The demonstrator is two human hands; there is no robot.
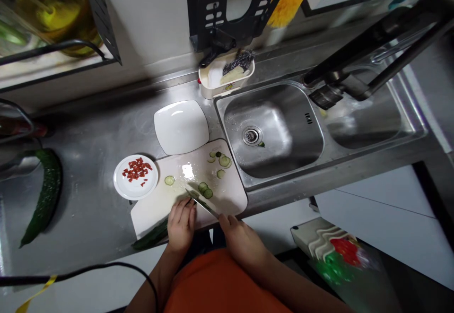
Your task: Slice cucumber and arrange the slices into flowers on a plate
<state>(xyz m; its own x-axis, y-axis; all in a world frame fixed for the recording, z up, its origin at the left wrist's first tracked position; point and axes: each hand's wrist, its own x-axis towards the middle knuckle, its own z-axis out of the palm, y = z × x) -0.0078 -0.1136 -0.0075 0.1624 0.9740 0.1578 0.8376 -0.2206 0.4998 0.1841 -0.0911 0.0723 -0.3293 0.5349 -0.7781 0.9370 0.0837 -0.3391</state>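
Observation:
A white cutting board [170,206] lies on the steel counter in front of me. My left hand [181,224] presses down on a dark green cucumber [152,236] at the board's near edge, fingers curled over it. My right hand [241,239] is closed round the handle of a knife [201,201], whose blade rests against the cucumber's cut end beside my left fingers. Several cucumber slices [205,190] lie on the board, more slices [222,160] sit near its far corner, and one single slice [169,180] lies to the left.
A small round plate of chopped red pieces [135,177] touches the board's left side. An empty square white plate [181,126] sits behind it. A whole cucumber [44,197] lies far left. The sink [273,133] with black faucet [354,72] is right; a sponge holder [227,74] stands behind.

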